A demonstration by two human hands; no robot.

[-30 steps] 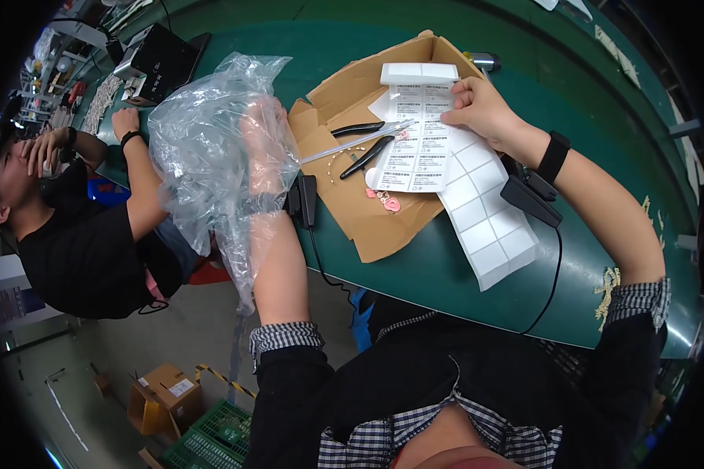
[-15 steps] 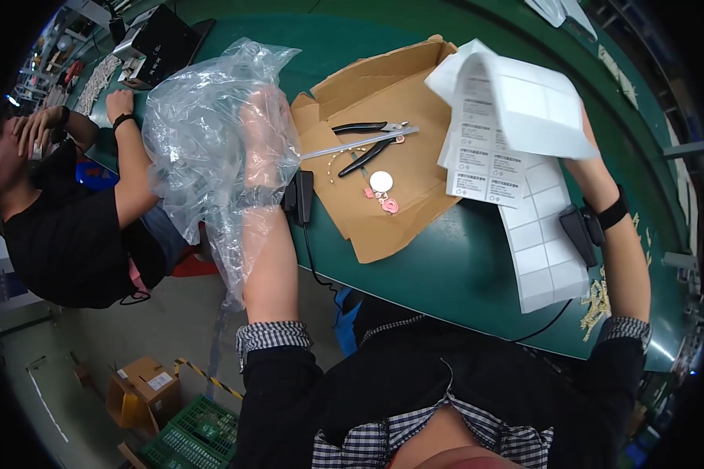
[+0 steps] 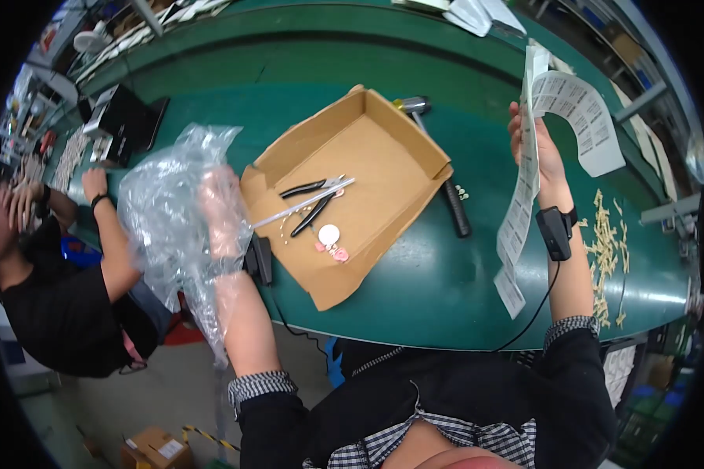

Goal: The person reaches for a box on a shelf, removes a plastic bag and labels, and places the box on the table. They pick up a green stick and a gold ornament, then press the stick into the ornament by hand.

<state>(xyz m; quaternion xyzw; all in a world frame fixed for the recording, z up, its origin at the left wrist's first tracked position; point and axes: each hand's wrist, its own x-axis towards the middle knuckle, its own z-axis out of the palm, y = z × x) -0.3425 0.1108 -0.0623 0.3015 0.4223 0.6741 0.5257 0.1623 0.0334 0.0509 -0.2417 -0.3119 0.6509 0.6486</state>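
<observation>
Green workbench (image 3: 414, 309), with a co-worker (image 3: 62, 313) well left of a cardboard tray (image 3: 348, 148), a clear plastic bag (image 3: 164, 195) just left of that tray, and a printed label strip (image 3: 529, 176) held up to its right.

Left of the tray, the bag drapes over the left hand (image 3: 219, 184), hiding whether those fingers are apart or together; a sweep trayward could drag the loose contents. Right of the tray, the right hand (image 3: 550, 156) has its fingers wrapped around the strip partway along, so the unsupported, curling ends might fold or crease. Between strip and tray, a black-handled tool (image 3: 455, 209) lies in the way. Inside the tray: pliers (image 3: 311, 216), a thin pale rod (image 3: 301, 204), a white disc (image 3: 328, 234), pink pieces (image 3: 340, 255).
</observation>
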